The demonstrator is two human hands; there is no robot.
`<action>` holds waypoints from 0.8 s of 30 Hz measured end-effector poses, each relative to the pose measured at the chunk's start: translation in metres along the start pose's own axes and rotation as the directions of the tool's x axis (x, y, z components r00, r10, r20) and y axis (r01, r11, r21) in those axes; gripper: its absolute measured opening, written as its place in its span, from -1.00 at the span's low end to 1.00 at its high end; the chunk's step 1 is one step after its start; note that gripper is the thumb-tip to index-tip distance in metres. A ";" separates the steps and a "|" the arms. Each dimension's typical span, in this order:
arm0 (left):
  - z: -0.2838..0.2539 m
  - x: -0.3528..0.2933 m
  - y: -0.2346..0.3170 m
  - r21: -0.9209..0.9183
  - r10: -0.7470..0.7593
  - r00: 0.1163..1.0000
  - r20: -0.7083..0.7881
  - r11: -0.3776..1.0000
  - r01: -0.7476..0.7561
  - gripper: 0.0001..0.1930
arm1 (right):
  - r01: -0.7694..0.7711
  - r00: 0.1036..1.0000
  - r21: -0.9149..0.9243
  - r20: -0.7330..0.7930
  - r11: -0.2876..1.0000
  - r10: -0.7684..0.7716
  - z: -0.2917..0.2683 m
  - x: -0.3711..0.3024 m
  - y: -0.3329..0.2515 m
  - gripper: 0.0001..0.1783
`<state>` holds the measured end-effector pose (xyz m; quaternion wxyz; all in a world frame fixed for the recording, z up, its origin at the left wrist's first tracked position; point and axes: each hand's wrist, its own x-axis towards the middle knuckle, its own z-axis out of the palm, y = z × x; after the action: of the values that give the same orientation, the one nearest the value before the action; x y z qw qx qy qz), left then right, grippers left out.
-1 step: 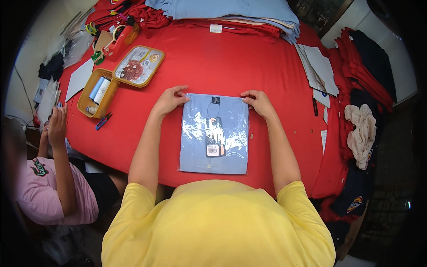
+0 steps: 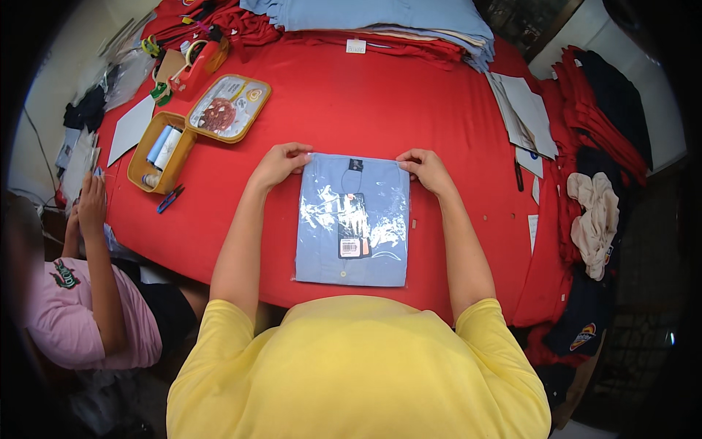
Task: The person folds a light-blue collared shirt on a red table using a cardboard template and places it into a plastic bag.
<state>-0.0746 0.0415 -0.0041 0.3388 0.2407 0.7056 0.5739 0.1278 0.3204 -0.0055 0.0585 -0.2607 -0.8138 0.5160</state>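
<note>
Left hand (head view): bare hand [image 2: 287,165], thumb and fingers nearly closed; the upper left corner of the packet is pinched at the fingertips.
Right hand: bare hand [image 2: 427,171], closed to a pinch in the same way; the upper right corner is held.
Packet: a folded light-blue shirt in clear plastic [image 2: 316,245] is laid flat on the bench between the forearms, neck end away from the wearer; a dark hang tag [image 2: 351,225] is seen under the glossy film (parts are whitened by glare).
Bench: red cloth [image 2: 329,95] is spread over it.
Left side: spools are kept in a yellow box [image 2: 180,162], with a lid [image 2: 232,106] beside it and blue-handled snips [image 2: 170,199] near.
Far edge: light-blue garments [image 2: 380,16] are stacked.
Right side: papers [image 2: 523,113] and a cream cloth [image 2: 591,223] are placed.
</note>
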 end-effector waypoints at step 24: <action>0.028 -0.075 -0.016 -0.575 -0.169 0.962 0.216 0.774 0.265 -0.65 | -0.227 0.971 0.879 0.173 0.420 0.163 0.015 -0.119 -0.003 -0.75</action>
<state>-0.0038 0.0012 -0.0074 0.5143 0.0811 0.4830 0.7040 0.2230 0.2492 0.0108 0.1020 -0.2675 -0.3853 0.8773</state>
